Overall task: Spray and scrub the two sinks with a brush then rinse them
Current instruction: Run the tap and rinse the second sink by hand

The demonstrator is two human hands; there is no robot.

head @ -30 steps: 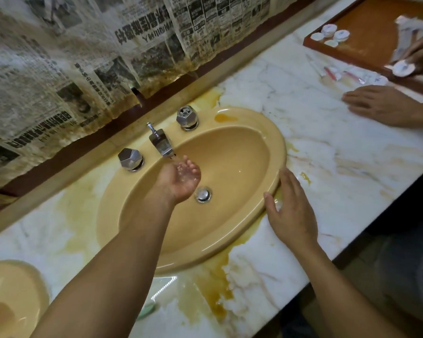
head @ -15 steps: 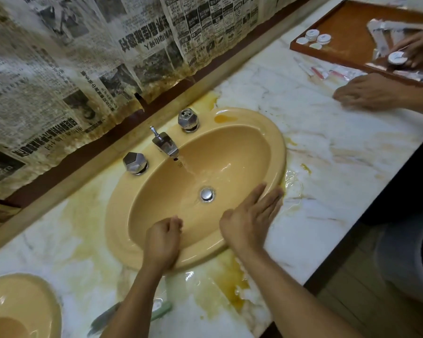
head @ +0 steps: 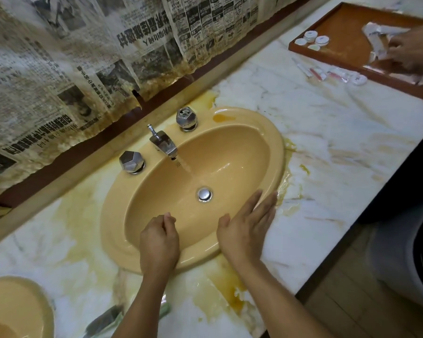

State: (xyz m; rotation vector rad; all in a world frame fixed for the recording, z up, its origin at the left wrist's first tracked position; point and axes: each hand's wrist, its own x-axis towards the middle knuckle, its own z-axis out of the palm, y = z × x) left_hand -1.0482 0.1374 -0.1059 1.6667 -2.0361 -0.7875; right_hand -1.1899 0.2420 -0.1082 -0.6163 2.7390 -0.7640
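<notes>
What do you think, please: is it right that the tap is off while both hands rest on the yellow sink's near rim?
Not quite: the head view shows the tap running, water streaming down. The left hand and right hand do rest on the near rim of the yellow sink.

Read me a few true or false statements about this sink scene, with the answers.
1. Water runs from the faucet into the sink. True.
2. The right hand grips a brush. False: it lies flat, fingers straight, on the sink's near rim.
3. The brush lies inside the basin. False: the brush lies on the counter near the picture's bottom edge.
4. A second sink shows at the lower left. True.
5. The left hand has curled fingers at the sink's near rim. True.
</notes>
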